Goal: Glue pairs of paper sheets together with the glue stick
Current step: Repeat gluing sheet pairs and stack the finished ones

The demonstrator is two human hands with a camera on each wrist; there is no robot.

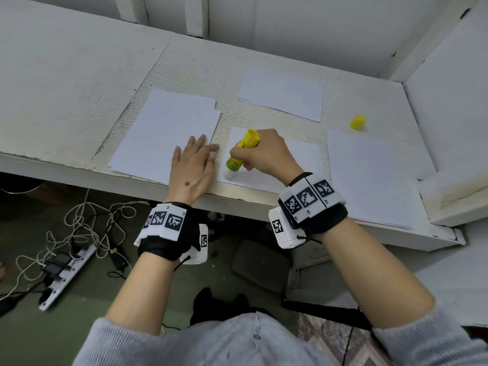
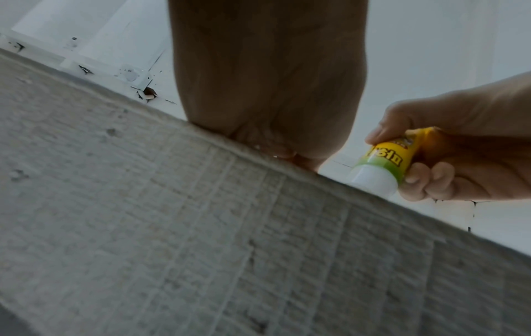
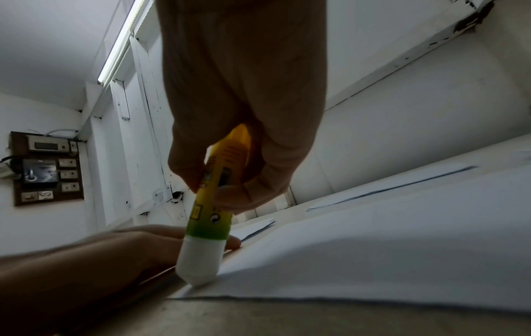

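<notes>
Glue stick [image 1: 239,154]: uncapped, held by the right hand [image 1: 264,154], fingers and thumb wrapped round the yellow-green barrel. White glue end down, touching the near left corner of a single paper sheet [image 1: 295,159] lying at the near edge of the tabletop [image 1: 79,75]. Long axis steeply tilted, base end leaning up and away from the person, tip pointing down toward the near edge. Barrel looks rigid, smooth plastic, light; a mid-barrel hold as shown should give good control of pressure.

Left hand [image 1: 191,167]: flat, fingers spread and straight, pressing on the left paper stack [image 1: 163,128], fingertips just beside the sheet being glued; it holds nothing.

Paper: thin, limp, likely to slide or wrinkle under the dragging tip; best pinned flat near the stroke, lifted by an edge or corner.

Yellow cap [image 1: 358,122] stands apart, far right. More sheets lie beyond [image 1: 282,93] and at right [image 1: 367,175].
</notes>
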